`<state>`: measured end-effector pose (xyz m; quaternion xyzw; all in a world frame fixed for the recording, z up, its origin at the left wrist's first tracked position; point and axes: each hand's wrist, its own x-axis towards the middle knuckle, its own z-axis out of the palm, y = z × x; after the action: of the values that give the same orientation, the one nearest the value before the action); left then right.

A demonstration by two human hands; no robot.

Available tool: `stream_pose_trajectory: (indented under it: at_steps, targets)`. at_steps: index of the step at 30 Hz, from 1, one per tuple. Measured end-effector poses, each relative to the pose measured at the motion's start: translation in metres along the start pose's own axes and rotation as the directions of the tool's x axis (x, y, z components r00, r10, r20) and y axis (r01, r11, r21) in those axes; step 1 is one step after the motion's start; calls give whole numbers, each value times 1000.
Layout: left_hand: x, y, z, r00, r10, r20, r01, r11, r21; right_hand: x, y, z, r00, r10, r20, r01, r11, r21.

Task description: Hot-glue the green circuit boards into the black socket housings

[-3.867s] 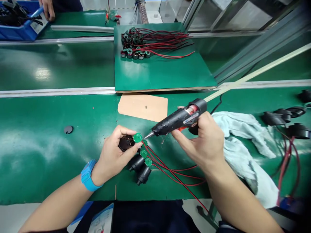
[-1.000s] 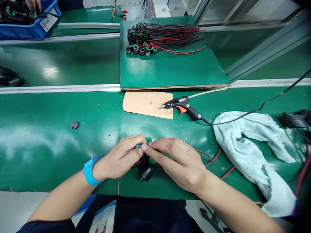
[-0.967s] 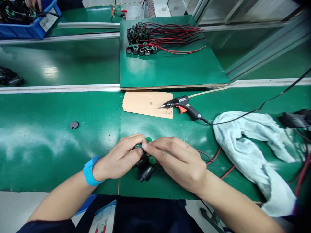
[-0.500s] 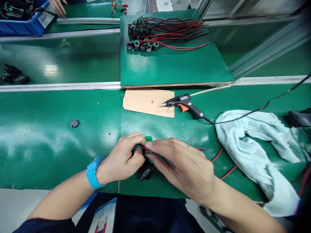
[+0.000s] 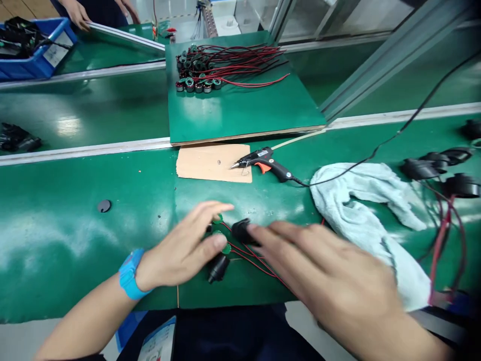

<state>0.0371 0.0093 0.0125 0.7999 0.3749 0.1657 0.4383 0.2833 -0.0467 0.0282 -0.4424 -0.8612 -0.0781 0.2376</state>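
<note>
Pinching right hand: fingertips closed on a black cylinder; thumb hidden, fingers blurred.
Left hand: nothing gripped, fingers stretched out, thumb spread apart from them; whether the thumb touches the parts beneath, I cannot tell.
Green discs: one just past the left thumb tip, another showing between that thumb and the fingers.
Black housing: just below the left thumb, tilted on the green table.
Red wires: trailing from the discs toward and under the right fingers.
Glue gun: beyond both sets of fingers, lying on its side, nozzle over a tan card.
Cloth: crumpled, beyond and right of the right fingertips.
Grey cap: well left of the left fingers.
Raised panel: farther beyond the fingers, bearing wired rings.
Co-worker's hand: far beyond the left fingers, at a metal strip.
</note>
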Motion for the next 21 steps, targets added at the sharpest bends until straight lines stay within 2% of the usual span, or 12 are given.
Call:
stream_pose_trajectory:
  at_steps: [3, 5, 6, 7, 8, 9, 10, 12, 15, 17, 19, 21]
  targets:
    - [16, -9, -12, 997, -9, -74, 33, 946, 322, -26, 46, -16, 954, 279, -110, -300, 899, -320]
    - [24, -13, -15, 1000, -23, -13, 27, 863, 504, -48, 90, -23, 880, 422, -216, -474, 756, -452]
    - [26, -15, -15, 999, -29, 27, 8, 816, 578, -62, 114, -26, 830, 495, -259, -557, 704, -440]
    - [26, -18, -15, 998, -26, 56, -16, 769, 639, -76, 137, -28, 740, 604, -296, -672, 644, -364]
    - [26, -21, -15, 997, -18, 77, -40, 728, 684, -90, 159, -30, 607, 728, -320, -795, 564, -224]
    - [24, -26, -14, 995, -5, 98, -66, 702, 709, -104, 179, -30, 470, 842, -267, -879, 473, -56]
    - [23, -32, -14, 993, 2, 121, -89, 691, 718, -117, 196, -28, 405, 868, -288, -910, 414, -30]
    - [19, -45, -13, 986, -15, 166, -108, 701, 705, -136, 223, -15, 332, 890, -313, -937, 350, 2]
    - [12, -55, -8, 986, -37, 161, -79, 753, 654, -148, 248, 13, 278, 898, -341, -953, 302, 20]
    - [8, -53, -3, 997, -3, 78, -44, 800, 598, -147, 258, 24, 266, 908, -324, -958, 287, 17]
    - [4, -47, 2, 999, 27, -41, -1, 846, 533, -138, 262, 26, 283, 910, -303, -955, 296, -3]
    - [3, -39, 4, 990, 33, -139, 37, 879, 476, -121, 258, 22, 357, 892, -279, -931, 363, -31]
